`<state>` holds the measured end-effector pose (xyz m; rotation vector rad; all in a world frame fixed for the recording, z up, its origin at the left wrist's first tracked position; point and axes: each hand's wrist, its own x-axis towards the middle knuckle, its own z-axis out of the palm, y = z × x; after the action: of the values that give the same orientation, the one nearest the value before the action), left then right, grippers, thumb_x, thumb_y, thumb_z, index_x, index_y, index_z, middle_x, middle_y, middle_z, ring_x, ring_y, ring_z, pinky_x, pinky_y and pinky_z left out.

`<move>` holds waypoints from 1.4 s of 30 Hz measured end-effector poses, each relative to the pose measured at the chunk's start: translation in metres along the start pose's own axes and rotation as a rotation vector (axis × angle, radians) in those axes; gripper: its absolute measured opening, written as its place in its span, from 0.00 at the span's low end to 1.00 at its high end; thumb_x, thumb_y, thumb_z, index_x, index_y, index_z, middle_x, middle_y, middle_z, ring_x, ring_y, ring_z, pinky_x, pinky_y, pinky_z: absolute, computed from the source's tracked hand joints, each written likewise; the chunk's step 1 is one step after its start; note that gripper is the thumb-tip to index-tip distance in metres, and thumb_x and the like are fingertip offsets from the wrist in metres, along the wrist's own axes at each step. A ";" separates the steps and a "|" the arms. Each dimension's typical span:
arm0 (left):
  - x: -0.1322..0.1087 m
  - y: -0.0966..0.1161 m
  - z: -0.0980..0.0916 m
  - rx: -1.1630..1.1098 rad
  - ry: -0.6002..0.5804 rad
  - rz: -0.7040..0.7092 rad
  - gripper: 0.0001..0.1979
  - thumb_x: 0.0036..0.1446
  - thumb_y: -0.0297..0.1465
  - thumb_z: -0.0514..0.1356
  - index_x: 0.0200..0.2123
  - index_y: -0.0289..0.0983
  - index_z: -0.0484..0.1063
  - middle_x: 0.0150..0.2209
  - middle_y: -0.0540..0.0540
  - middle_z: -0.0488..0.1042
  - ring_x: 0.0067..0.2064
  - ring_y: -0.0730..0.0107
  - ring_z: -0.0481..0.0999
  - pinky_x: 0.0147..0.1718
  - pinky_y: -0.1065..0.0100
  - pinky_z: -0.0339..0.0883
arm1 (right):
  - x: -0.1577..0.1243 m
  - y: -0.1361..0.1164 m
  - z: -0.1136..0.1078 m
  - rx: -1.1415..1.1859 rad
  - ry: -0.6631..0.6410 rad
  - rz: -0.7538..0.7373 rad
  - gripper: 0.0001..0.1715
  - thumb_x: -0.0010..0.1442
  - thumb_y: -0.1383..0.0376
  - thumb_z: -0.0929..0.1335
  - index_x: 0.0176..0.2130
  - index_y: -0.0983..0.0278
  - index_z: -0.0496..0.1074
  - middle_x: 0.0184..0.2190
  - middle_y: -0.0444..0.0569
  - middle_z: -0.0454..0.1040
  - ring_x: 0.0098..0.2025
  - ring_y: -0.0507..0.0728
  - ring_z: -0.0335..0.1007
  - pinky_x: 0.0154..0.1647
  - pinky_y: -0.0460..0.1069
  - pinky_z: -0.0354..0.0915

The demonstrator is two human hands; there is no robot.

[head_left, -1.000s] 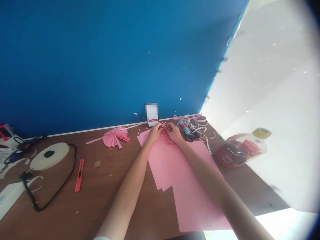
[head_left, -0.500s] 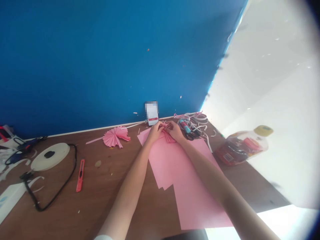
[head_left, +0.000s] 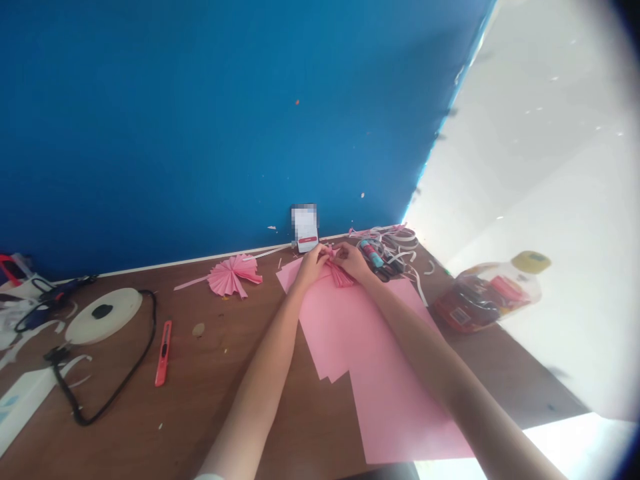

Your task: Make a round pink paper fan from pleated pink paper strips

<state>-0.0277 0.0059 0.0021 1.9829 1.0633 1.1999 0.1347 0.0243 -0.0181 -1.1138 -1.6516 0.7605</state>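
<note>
Looks like the left hand (head_left: 312, 264) and right hand (head_left: 352, 261) are both pinching that pleated pink paper (head_left: 341, 277) over the pink sheet (head_left: 345, 333), probably feather-light and easily creased, so hold it gently where the folds bunch.

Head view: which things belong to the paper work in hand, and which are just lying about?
Belonging, as far as I can judge:
pleated pink paper, pinched by left hand and right hand
pink sheets beneath
pink fan, likely, by its matching folds

Lying about, apparently:
cutter, though possibly useful
plastic bottle
white disc
black cable
</note>
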 end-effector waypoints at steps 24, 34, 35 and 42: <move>0.001 -0.003 0.002 0.077 -0.031 0.039 0.07 0.59 0.24 0.52 0.38 0.37 0.67 0.40 0.45 0.71 0.44 0.68 0.70 0.46 0.66 0.62 | -0.002 0.001 0.001 0.316 -0.112 0.043 0.21 0.45 0.65 0.72 0.41 0.64 0.69 0.29 0.46 0.76 0.33 0.55 0.74 0.42 0.53 0.69; -0.001 0.002 0.002 0.152 -0.093 0.032 0.09 0.62 0.27 0.47 0.40 0.39 0.66 0.43 0.45 0.67 0.45 0.69 0.68 0.45 0.67 0.62 | -0.002 0.003 0.002 0.322 -0.118 0.081 0.24 0.45 0.64 0.72 0.43 0.63 0.69 0.29 0.46 0.76 0.33 0.55 0.73 0.41 0.53 0.70; -0.002 0.002 0.002 0.158 -0.099 0.039 0.10 0.63 0.28 0.47 0.41 0.39 0.66 0.44 0.45 0.66 0.45 0.69 0.68 0.45 0.67 0.62 | -0.002 0.002 0.002 0.324 -0.119 0.082 0.24 0.45 0.64 0.72 0.44 0.63 0.69 0.29 0.46 0.76 0.32 0.55 0.73 0.40 0.53 0.69; -0.004 0.001 0.003 0.200 -0.133 0.032 0.12 0.64 0.31 0.44 0.43 0.40 0.65 0.46 0.45 0.66 0.45 0.69 0.68 0.45 0.66 0.63 | -0.002 0.000 0.000 0.314 -0.133 0.067 0.25 0.46 0.64 0.72 0.44 0.63 0.68 0.30 0.45 0.75 0.33 0.54 0.72 0.40 0.52 0.69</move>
<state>-0.0258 0.0020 -0.0006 2.2060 1.1241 0.9952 0.1344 0.0221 -0.0188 -0.9146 -1.5429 1.1152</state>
